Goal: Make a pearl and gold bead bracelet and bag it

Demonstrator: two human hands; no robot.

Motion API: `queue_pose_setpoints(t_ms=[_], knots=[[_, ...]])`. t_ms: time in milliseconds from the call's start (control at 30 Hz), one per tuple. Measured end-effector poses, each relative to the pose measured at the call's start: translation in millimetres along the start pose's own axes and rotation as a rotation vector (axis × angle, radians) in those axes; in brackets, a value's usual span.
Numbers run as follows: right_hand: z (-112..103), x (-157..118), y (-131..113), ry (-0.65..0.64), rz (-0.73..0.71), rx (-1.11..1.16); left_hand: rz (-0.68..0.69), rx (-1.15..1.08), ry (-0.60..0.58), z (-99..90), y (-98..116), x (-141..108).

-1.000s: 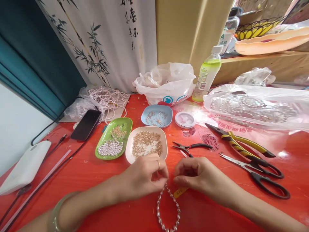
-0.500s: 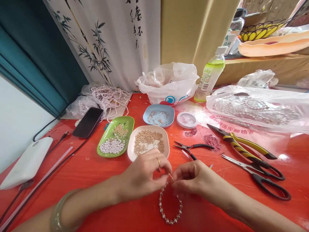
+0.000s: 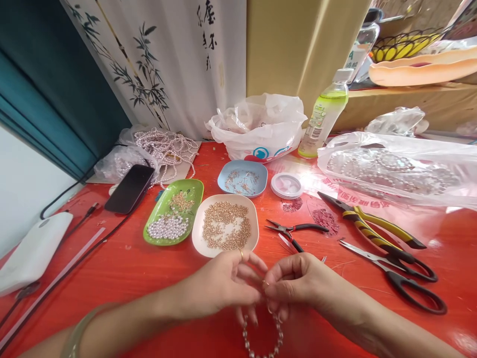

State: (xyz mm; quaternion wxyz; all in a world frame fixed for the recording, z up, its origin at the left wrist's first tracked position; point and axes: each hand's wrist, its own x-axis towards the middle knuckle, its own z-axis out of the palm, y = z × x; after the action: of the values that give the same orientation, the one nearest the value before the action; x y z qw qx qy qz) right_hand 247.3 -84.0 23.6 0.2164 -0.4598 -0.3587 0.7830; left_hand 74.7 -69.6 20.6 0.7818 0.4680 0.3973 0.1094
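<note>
A beaded bracelet (image 3: 278, 339) of shiny round beads hangs in a loop below my hands, its lowest part at the bottom edge of the picture. My right hand (image 3: 298, 281) pinches its upper end between thumb and forefinger, where a small gold-coloured bit shows. Facing it, my left hand (image 3: 234, 283) has its thumb and forefinger at the same end, fingertips close to the right ones, while its lower fingers reach down behind the strand. Just beyond my left hand lies a cream tray (image 3: 256, 233) of small gold beads.
Behind are a green tray (image 3: 199, 191) of pearl and gold beads, a blue tray (image 3: 223, 174) of small metal pieces and a round lidded box (image 3: 286, 185). Small pliers (image 3: 286, 229), large pliers (image 3: 367, 226) and scissors (image 3: 387, 263) lie right. A phone (image 3: 130, 189) lies left.
Both hands have come slightly lower in the picture, with the bracelet. The left hand's lower fingers have straightened downward behind the strand. The camera view has shifted a little.
</note>
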Motion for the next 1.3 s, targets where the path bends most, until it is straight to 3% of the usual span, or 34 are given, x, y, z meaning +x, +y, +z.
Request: queue_pose_setpoints(t_ms=[333, 767, 967, 1300], knots=[[-2, 4, 0, -0.012, 0.055, 0.177, -0.033, -0.045, 0.070, -5.3, -3, -1], [4, 4, -3, -0.002, 0.056, 0.171, -0.005, 0.011, 0.093, -8.3, -7, -1], [3, 7, -1, 0.024, -0.006, 0.248, 0.055, 0.046, 0.142, -10.0, -7, 0], [7, 2, 5, 0.164, -0.156, 0.151, -0.009, 0.037, 0.199, -8.2, -3, -2]])
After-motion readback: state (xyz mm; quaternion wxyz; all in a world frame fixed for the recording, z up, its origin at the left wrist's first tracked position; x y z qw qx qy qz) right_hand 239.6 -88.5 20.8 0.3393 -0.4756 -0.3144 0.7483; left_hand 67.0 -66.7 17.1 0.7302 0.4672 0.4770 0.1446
